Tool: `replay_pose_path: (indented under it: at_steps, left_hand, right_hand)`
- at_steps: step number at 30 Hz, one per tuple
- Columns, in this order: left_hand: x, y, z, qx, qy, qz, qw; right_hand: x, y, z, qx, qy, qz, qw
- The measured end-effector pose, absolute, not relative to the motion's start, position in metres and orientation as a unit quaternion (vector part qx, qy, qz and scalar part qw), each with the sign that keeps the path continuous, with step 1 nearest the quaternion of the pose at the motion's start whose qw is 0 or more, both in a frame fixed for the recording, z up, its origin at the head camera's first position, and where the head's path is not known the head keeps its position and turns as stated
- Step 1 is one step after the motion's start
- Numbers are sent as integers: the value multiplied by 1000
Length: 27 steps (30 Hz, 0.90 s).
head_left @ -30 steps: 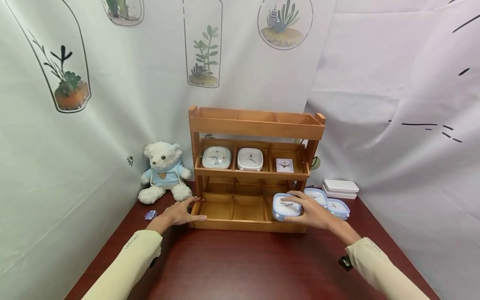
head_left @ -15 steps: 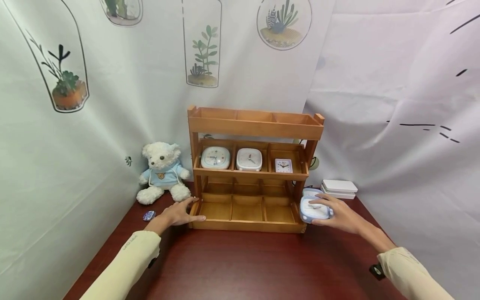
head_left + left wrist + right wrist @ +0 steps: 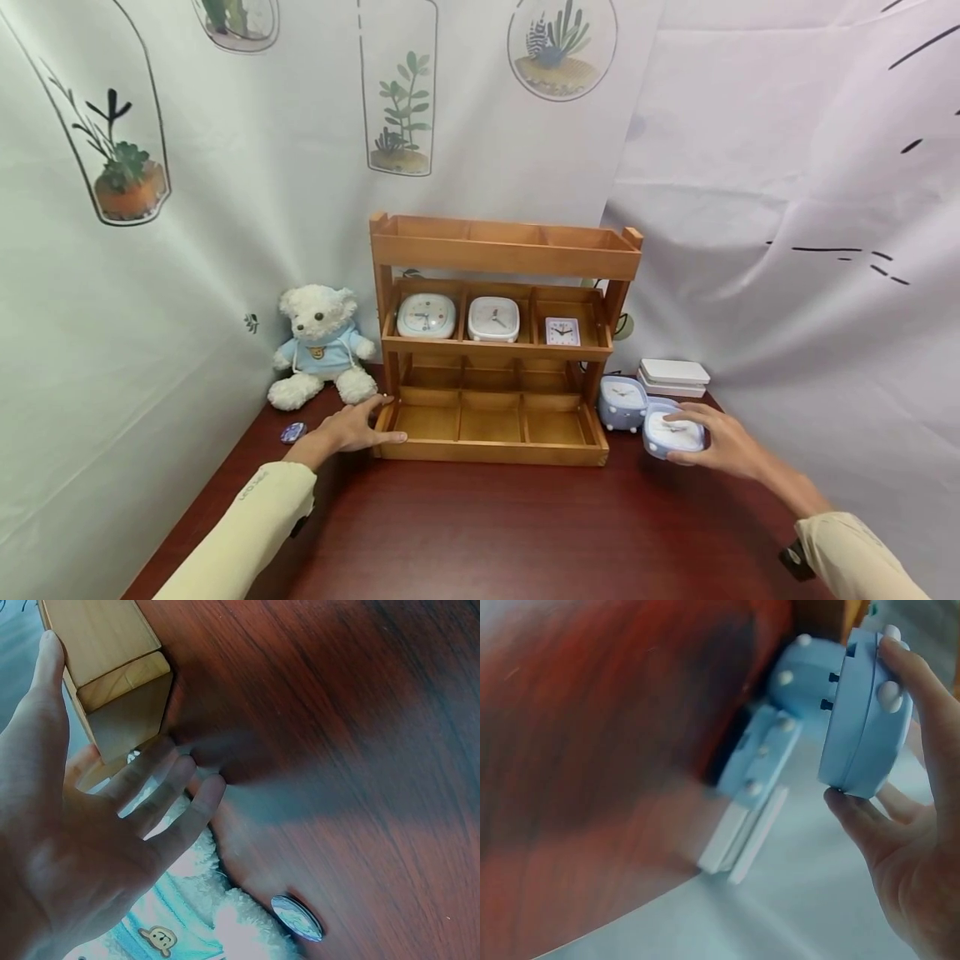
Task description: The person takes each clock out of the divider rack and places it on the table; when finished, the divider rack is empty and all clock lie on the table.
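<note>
Clock (image 3: 675, 435) in pale blue, with a white face, is in your right hand (image 3: 723, 442), to the right of the shelf (image 3: 491, 452) and a little forward of its right end. You pinch it by opposite edges of its case, your thumb at the near edge and your fingers at the far one. White knobs show on the case from your right wrist. Behind it, also right of the shelf, are two more pale blue ones: an upright clock (image 3: 622, 400) just beside the shelf's right end, and a partly hidden clock (image 3: 757, 757) farther out. You cannot tell whether the one you hold touches that last one.

Your left hand (image 3: 352, 427) is spread at the shelf's left end, thumb stretched over the front board of the lowest tier, index finger at its side rim and the other fingers loosely straight outside.

On the shelf's middle tier, the left compartment has a rounded clock (image 3: 426, 317), the middle one a white clock (image 3: 493, 319), and the right one a small purple clock (image 3: 562, 332).

A teddy bear (image 3: 318, 354) in a blue top sits left of the shelf, with a small tin (image 3: 293, 432) in front of it. White boxes (image 3: 672, 377) lie right of the shelf, farther back, on the red-brown table (image 3: 480, 533).
</note>
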<state>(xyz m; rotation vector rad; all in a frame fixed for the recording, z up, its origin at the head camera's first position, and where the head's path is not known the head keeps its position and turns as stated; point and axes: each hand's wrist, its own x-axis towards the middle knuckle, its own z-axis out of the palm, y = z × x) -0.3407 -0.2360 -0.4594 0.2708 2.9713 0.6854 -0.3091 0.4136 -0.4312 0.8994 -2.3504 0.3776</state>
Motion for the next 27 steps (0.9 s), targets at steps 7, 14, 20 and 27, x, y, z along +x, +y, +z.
replay_pose_path:
  at_steps: [7, 14, 20, 27]
  left_hand:
    - [-340, -236, -460, 89, 970, 222, 43]
    - [-341, -236, -456, 91, 970, 222, 43]
    - [-340, -235, -456, 88, 969, 225, 45]
    - [-340, -235, -455, 91, 970, 222, 45]
  right_hand:
    - [-310, 433, -449, 325, -887, 143, 295]
    - [-313, 445, -461, 315, -896, 122, 289]
    - [-316, 450, -470, 312, -900, 127, 278]
    - [-318, 449, -476, 329, -896, 140, 265]
